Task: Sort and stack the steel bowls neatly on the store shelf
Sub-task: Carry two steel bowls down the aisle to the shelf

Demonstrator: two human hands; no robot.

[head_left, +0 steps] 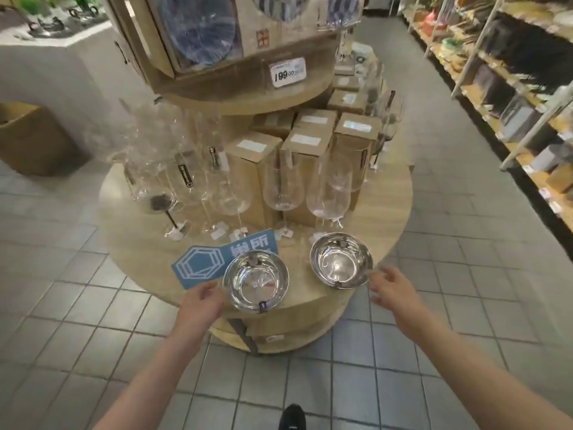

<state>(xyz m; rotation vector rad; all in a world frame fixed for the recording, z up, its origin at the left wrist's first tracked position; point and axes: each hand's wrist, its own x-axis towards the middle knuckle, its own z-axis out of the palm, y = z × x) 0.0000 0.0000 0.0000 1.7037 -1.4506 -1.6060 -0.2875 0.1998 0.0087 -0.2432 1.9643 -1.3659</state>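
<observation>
While both bowls sit near the front edge of the round wooden shelf (pixel 387 212), my left hand (pixel 203 301) rests relaxed, holding nothing, beside the left steel bowl (pixel 255 280), which overlaps a blue sign (pixel 201 263). Right steel bowl (pixel 341 260) stands apart; my right hand (pixel 389 285), fingers spread, is just beside its rim. Wine glasses (pixel 280 187) crowd behind.
</observation>
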